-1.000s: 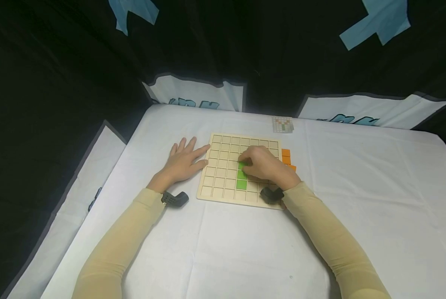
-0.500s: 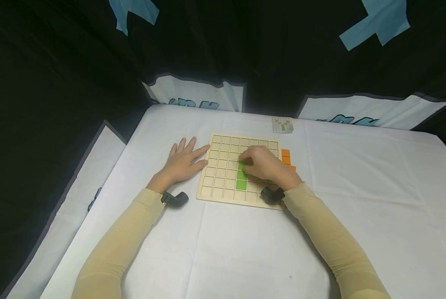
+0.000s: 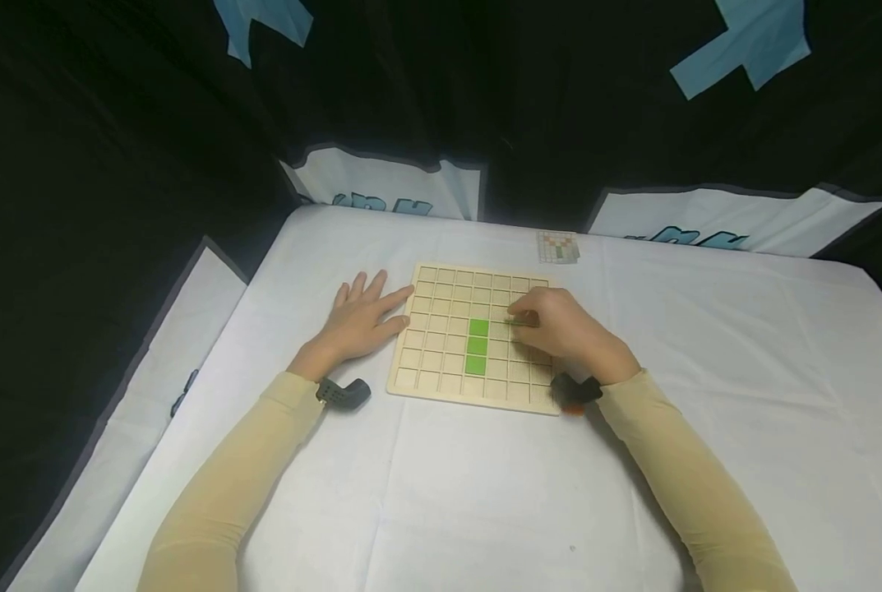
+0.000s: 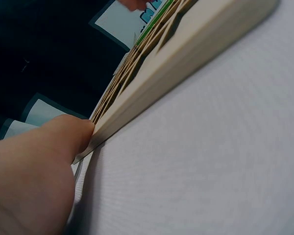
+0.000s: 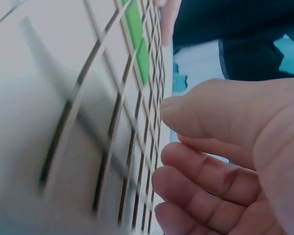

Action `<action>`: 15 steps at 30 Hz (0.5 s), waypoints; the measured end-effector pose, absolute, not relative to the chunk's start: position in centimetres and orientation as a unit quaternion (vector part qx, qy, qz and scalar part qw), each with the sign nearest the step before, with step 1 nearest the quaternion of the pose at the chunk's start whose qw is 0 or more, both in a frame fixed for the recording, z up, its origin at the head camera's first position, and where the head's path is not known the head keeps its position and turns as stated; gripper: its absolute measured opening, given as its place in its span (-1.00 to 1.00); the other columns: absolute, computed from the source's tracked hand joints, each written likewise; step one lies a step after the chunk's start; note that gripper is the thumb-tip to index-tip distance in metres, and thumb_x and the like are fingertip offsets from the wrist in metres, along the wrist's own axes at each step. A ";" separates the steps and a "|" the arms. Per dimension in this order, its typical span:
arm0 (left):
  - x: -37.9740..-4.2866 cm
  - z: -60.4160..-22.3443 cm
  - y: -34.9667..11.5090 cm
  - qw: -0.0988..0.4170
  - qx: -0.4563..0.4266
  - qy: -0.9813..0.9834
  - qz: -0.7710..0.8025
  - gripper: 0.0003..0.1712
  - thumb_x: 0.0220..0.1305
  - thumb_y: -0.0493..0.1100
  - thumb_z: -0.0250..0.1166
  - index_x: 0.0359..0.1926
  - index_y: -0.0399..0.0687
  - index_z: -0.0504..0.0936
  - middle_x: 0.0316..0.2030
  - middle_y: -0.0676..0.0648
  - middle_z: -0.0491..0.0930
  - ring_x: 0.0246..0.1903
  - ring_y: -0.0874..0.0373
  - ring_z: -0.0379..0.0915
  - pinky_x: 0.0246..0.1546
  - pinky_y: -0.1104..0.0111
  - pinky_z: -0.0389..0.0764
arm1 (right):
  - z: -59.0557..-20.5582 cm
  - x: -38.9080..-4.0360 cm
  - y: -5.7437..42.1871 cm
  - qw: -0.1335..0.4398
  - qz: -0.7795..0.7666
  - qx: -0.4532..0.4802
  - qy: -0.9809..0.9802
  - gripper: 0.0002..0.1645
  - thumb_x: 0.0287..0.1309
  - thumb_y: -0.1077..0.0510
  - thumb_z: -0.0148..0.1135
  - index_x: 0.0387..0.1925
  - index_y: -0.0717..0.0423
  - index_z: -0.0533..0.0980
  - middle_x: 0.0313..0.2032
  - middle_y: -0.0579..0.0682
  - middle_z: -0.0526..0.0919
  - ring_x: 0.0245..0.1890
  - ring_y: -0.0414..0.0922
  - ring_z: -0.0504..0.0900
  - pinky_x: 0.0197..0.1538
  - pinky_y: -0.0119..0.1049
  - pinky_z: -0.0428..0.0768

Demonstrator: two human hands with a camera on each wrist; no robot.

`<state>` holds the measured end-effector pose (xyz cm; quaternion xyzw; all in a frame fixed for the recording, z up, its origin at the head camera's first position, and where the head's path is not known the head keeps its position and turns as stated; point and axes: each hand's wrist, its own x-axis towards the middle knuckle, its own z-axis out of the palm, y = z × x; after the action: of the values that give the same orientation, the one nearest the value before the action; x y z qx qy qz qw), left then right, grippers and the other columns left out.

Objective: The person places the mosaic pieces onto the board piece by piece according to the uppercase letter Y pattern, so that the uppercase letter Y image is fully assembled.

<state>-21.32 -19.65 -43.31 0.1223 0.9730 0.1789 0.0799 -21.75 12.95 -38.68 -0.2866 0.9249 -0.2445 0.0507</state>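
A light wooden grid board (image 3: 429,360) lies on the white table, and three green square tiles (image 3: 477,345) sit in a column of its cells. My left hand (image 3: 355,325) is spread flat at the board's left edge; in the left wrist view the thumb (image 4: 71,134) touches that edge. Over the board's right part, my right hand (image 3: 559,325) has its fingers loosely bent. Between its thumb (image 5: 186,115) and fingers nothing shows in the right wrist view. The orange tiles seen earlier at the board's right side are hidden behind the right hand.
A small stack of grid-patterned cards (image 3: 558,247) lies beyond the board's far right corner. A bit of something orange (image 3: 574,409) shows below the right wrist camera. Black cloth (image 3: 537,115) hangs behind the white-covered table (image 3: 477,493).
My right hand has left the green tiles and moved right, uncovering the whole green column and covering the orange tiles. The left hand stays where it was.
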 end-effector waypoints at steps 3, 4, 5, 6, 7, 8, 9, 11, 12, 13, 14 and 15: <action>-21.4 -43.2 -19.8 0.081 0.121 0.973 0.180 -0.28 0.50 0.23 -0.03 0.59 0.25 0.17 0.64 -0.28 -0.19 0.61 -0.37 -0.47 0.56 -0.26 -0.40 | -38.8 -21.7 14.6 0.050 -0.241 -0.266 0.932 -0.61 0.13 0.31 0.39 0.02 0.34 0.67 -0.12 0.21 0.75 -0.21 0.02 0.64 -0.04 -0.06 0.66; -21.5 -43.2 -19.8 0.081 0.121 0.973 0.180 -0.28 0.50 0.23 -0.03 0.59 0.25 0.17 0.64 -0.28 -0.19 0.61 -0.37 -0.47 0.56 -0.26 -0.40 | -38.8 -21.6 15.1 0.050 -0.240 -0.259 0.934 -0.60 0.13 0.30 0.39 0.03 0.34 0.67 -0.15 0.20 0.75 -0.23 0.01 0.62 -0.07 -0.08 0.64; -21.5 -43.2 -19.8 0.081 0.121 0.973 0.180 -0.28 0.50 0.23 -0.03 0.59 0.25 0.17 0.64 -0.28 -0.19 0.61 -0.37 -0.47 0.56 -0.26 -0.41 | -38.9 -21.6 15.6 0.048 -0.239 -0.255 0.936 -0.60 0.13 0.30 0.39 0.02 0.34 0.67 -0.18 0.19 0.74 -0.25 -0.01 0.61 -0.10 -0.11 0.63; -21.5 -43.1 -19.9 0.080 0.121 0.973 0.180 -0.29 0.50 0.23 -0.02 0.59 0.25 0.18 0.64 -0.28 -0.19 0.61 -0.37 -0.47 0.57 -0.26 -0.40 | -38.9 -21.6 16.1 0.047 -0.238 -0.250 0.937 -0.60 0.12 0.30 0.39 0.02 0.34 0.67 -0.20 0.18 0.73 -0.27 -0.01 0.59 -0.12 -0.13 0.60; -21.5 -43.1 -19.9 0.080 0.121 0.973 0.182 -0.29 0.50 0.23 -0.02 0.58 0.25 0.18 0.64 -0.28 -0.18 0.61 -0.37 -0.46 0.57 -0.26 -0.40 | -38.9 -21.6 16.5 0.048 -0.238 -0.243 0.939 -0.60 0.12 0.30 0.39 0.02 0.34 0.67 -0.22 0.18 0.73 -0.28 -0.02 0.57 -0.14 -0.16 0.57; -21.5 -43.1 -20.0 0.079 0.122 0.973 0.181 -0.29 0.50 0.23 -0.02 0.59 0.25 0.18 0.64 -0.29 -0.18 0.61 -0.37 -0.46 0.57 -0.26 -0.40 | -39.0 -21.6 17.0 0.047 -0.237 -0.237 0.941 -0.61 0.12 0.30 0.39 0.01 0.34 0.67 -0.23 0.17 0.72 -0.29 -0.01 0.56 -0.15 -0.17 0.55; -21.5 -43.1 -20.0 0.078 0.123 0.973 0.181 -0.29 0.50 0.23 -0.02 0.59 0.25 0.18 0.64 -0.29 -0.18 0.61 -0.37 -0.46 0.57 -0.26 -0.40 | -39.0 -21.6 17.3 0.046 -0.237 -0.233 0.942 -0.63 0.12 0.30 0.38 0.00 0.34 0.68 -0.24 0.18 0.72 -0.29 -0.01 0.57 -0.16 -0.18 0.54; -21.5 -43.1 -20.0 0.078 0.125 0.972 0.182 -0.29 0.50 0.23 -0.02 0.58 0.25 0.18 0.63 -0.29 -0.18 0.61 -0.37 -0.46 0.56 -0.26 -0.39 | -39.0 -21.5 18.1 0.046 -0.234 -0.222 0.945 -0.64 0.12 0.30 0.37 -0.02 0.32 0.69 -0.20 0.19 0.73 -0.26 0.01 0.60 -0.14 -0.18 0.57; -21.5 -43.2 -19.9 0.078 0.125 0.972 0.184 -0.29 0.50 0.23 -0.02 0.58 0.25 0.18 0.63 -0.29 -0.18 0.61 -0.38 -0.46 0.56 -0.26 -0.39 | -39.1 -21.5 18.4 0.046 -0.233 -0.218 0.947 -0.65 0.12 0.30 0.38 -0.02 0.31 0.69 -0.17 0.20 0.74 -0.24 0.02 0.61 -0.13 -0.16 0.58; -21.5 -43.2 -19.9 0.078 0.125 0.972 0.185 -0.29 0.50 0.23 -0.02 0.58 0.25 0.18 0.63 -0.29 -0.18 0.61 -0.38 -0.46 0.56 -0.26 -0.40 | -39.1 -21.4 18.8 0.047 -0.232 -0.213 0.948 -0.65 0.13 0.29 0.38 -0.02 0.31 0.70 -0.15 0.21 0.75 -0.22 0.03 0.62 -0.11 -0.14 0.60; -21.5 -43.3 -19.9 0.078 0.125 0.971 0.186 -0.28 0.49 0.23 -0.02 0.59 0.25 0.18 0.63 -0.30 -0.18 0.61 -0.38 -0.46 0.56 -0.26 -0.40 | -39.1 -21.4 19.1 0.047 -0.229 -0.210 0.949 -0.65 0.13 0.30 0.38 -0.02 0.31 0.70 -0.13 0.22 0.75 -0.21 0.05 0.63 -0.10 -0.12 0.61; -21.5 -43.3 -19.8 0.078 0.125 0.971 0.187 -0.28 0.49 0.23 -0.02 0.59 0.25 0.18 0.63 -0.30 -0.18 0.61 -0.38 -0.47 0.56 -0.26 -0.40 | -39.2 -21.3 19.4 0.048 -0.228 -0.207 0.950 -0.65 0.12 0.30 0.38 -0.02 0.31 0.70 -0.12 0.23 0.75 -0.20 0.05 0.64 -0.08 -0.10 0.62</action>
<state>-21.48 -19.81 -43.32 0.1248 0.9713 0.1866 0.0784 -21.34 19.39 -39.16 -0.2075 0.9502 -0.2276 0.0479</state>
